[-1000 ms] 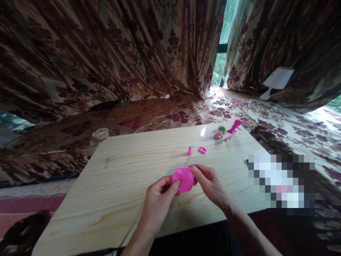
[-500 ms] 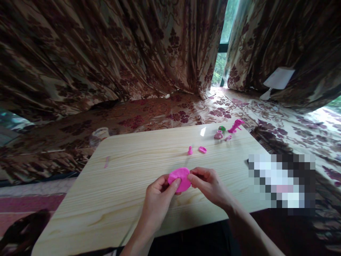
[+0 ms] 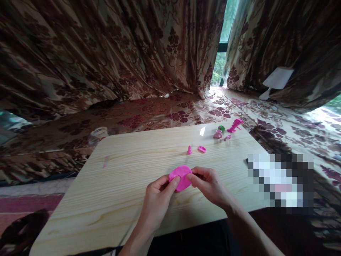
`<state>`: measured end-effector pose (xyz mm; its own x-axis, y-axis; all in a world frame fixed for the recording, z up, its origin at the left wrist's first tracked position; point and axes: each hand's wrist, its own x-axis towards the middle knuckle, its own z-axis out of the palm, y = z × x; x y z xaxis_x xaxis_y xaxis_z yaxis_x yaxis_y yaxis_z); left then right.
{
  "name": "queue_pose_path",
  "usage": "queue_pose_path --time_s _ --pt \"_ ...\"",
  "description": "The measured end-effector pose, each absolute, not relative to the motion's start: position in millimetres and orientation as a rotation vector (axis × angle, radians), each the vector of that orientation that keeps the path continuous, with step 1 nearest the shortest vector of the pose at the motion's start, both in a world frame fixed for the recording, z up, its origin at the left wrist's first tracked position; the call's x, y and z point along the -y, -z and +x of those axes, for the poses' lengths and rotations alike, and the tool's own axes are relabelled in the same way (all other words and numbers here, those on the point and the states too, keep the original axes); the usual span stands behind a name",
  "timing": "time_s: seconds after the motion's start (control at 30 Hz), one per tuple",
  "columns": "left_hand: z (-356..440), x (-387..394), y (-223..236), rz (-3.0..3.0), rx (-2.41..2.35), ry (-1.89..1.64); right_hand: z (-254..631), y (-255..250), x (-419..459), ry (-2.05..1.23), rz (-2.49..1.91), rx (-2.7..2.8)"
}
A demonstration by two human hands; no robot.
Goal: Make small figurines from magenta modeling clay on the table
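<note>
A flat round disc of pink clay [image 3: 180, 176] is held just above the light wooden table [image 3: 125, 185], near its front middle. My left hand [image 3: 157, 197] pinches the disc's left edge between thumb and fingers. My right hand [image 3: 210, 185] pinches its right edge the same way. Both hands are closed on the clay.
Two small pink clay bits [image 3: 189, 150] [image 3: 201, 149] lie behind the disc. At the far right corner stand a pink tool [image 3: 234, 125], a green piece [image 3: 221, 128] and a small pink mould [image 3: 217, 135]. A clear cup [image 3: 99, 134] sits past the table's far left edge. Patterned curtains surround it.
The pink disc has tilted flatter and shifted slightly left and down between my fingers. Both hands keep their pinch on it.
</note>
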<state>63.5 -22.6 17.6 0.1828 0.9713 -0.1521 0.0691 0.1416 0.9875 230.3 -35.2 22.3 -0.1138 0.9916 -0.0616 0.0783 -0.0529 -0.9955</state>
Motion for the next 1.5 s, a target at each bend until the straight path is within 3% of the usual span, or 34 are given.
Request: queue_pose_path --time_s 0.8,1.23,1.5 --pt "71 28 -29 1.456 -1.171 -0.987 214 -15 40 -1.087 -1.304 1.312" --pt "72 24 -11 1.16 -1.182 -1.004 223 -10 35 -1.297 -1.209 1.243" --pt "98 -38 -30 1.261 -1.035 -1.004 257 -19 -14 -1.15 -1.218 1.148"
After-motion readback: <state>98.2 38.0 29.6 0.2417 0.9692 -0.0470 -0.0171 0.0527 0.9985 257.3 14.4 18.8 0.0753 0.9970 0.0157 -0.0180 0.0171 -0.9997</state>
